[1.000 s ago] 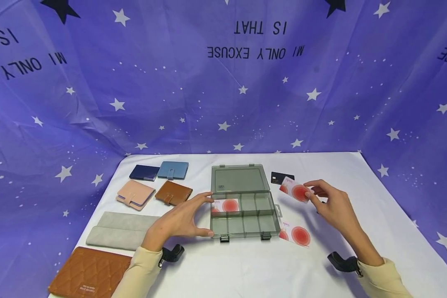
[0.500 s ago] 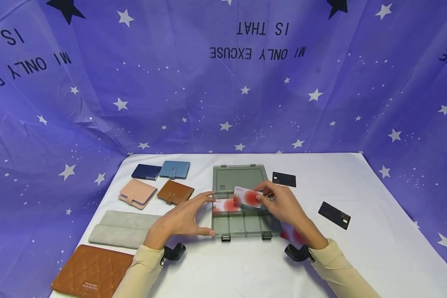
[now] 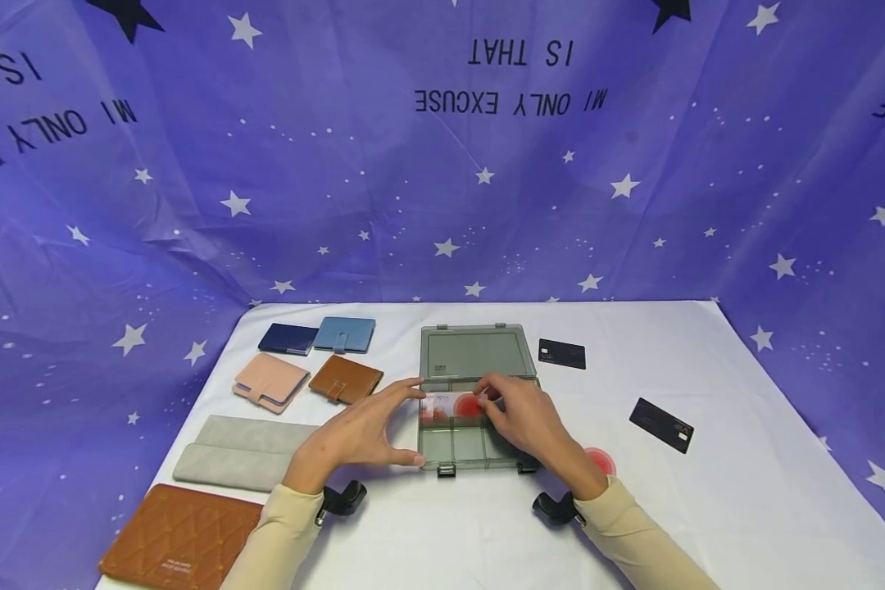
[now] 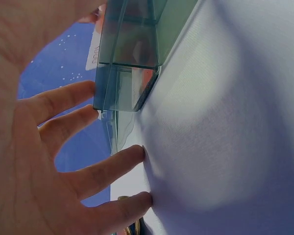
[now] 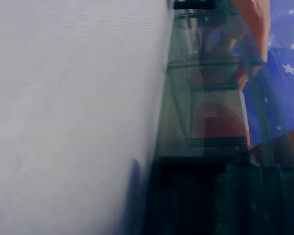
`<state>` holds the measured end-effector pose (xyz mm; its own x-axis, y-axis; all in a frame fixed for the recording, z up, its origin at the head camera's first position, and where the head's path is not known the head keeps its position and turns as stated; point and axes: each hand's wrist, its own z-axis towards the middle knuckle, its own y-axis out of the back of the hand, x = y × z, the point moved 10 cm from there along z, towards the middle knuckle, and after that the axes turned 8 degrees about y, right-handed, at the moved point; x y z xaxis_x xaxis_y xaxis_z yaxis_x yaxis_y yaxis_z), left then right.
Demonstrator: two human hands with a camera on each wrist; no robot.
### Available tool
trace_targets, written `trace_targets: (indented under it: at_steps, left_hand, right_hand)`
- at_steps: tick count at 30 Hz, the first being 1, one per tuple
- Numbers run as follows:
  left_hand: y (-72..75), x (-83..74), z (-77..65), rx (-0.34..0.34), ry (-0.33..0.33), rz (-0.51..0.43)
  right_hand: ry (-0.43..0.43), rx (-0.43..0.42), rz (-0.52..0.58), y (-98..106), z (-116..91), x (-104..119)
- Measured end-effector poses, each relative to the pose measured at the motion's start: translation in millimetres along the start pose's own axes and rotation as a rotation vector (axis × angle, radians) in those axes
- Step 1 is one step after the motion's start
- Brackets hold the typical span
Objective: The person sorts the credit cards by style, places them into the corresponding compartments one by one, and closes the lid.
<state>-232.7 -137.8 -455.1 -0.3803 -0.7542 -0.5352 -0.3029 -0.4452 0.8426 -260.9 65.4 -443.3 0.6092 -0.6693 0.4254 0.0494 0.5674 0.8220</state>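
Observation:
An organizer box (image 3: 475, 354) of smoky green see-through plastic, its lid laid back, stands mid-table. My left hand (image 3: 357, 428) spans the box's left side, thumb and index fingertip at its edge. In the left wrist view that hand's fingers (image 4: 105, 171) are spread and nearly straight. Over the back-left compartments my right hand (image 3: 527, 422) pinches a white-and-red plastic card (image 3: 446, 405) by its right end. This card overlaps the similar one lying in the box and mostly hides it. Red printing (image 5: 218, 120) shows through the box wall in the right wrist view.
Two black VIP cards, one behind (image 3: 562, 354) and one farther right (image 3: 662, 425), lie right of the box. Another red card (image 3: 601, 460) is mostly behind my right forearm. Several wallets, a grey pouch (image 3: 243, 453) and a quilted brown case (image 3: 180, 537) lie left.
My right hand has carried the red card leftward from beside the black card and lowered it over the box's back-left compartments. The left hand stays at the box's edge.

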Motion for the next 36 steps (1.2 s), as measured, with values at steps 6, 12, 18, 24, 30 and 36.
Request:
trace_targets:
  at_steps: [6,12,18,24,30,36]
  left_hand:
    - [1.5,-0.4,0.2,-0.004,0.000,-0.001]
    - [2.1,0.7,-0.3,-0.018,-0.006,0.010]
    - [3.2,-0.7,-0.7,-0.018,-0.010,0.005]
    - [3.2,-1.1,-1.0,-0.013,-0.005,0.006]
    - [1.2,-1.3,-0.7,-0.007,-0.008,0.003]
    - [1.6,-2.0,-0.2,-0.013,-0.015,0.010]
  right_hand:
    - [0.001,0.038,-0.071,-4.5,-1.3,3.1]
    - [0.031,0.135,-0.092,-17.0,-1.5,8.9]
    - [0.061,0.177,-0.091,-20.5,-3.4,13.0]
    - [0.081,0.123,-0.067,8.3,-10.0,5.9]
    - [0.071,-0.010,-0.076,62.4,-33.1,-20.7]
    - [-0.051,0.040,-0.089,87.2,-69.9,-53.6]
